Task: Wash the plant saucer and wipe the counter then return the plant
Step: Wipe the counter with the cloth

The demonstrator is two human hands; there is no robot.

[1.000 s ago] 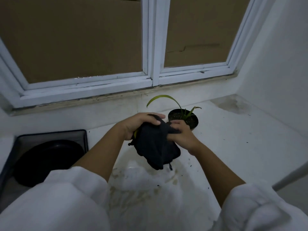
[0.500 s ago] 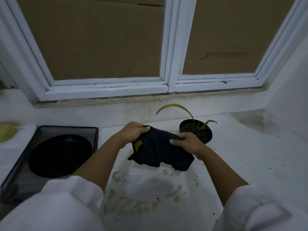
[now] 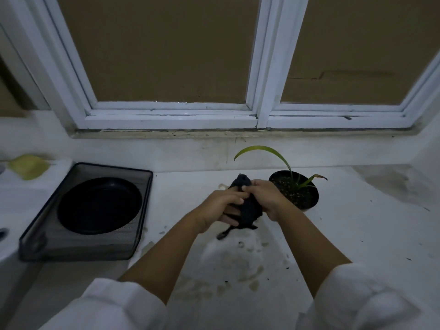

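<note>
**Head view: one dark cloth bunched between two hands**

One dark, soft cloth (image 3: 250, 210) is gripped by both hands above the counter (image 3: 369, 222). The fingers of the left hand (image 3: 219, 208) are curled round its lower part, and its upper fold is pinched by the right hand (image 3: 266, 196).

One round black saucer (image 3: 100, 206), smooth and shallow, lies inside one rectangular black mesh tray (image 3: 78, 248) on the left, well apart from the hands.

One potted plant (image 3: 307, 201) stands just beside the right hand. Two narrow green leaves are counted, one long and arched.

The white counter is marked by brownish blotches and dark specks. Two window panes are backed with brown cardboard within a white frame (image 3: 262, 67).
</note>
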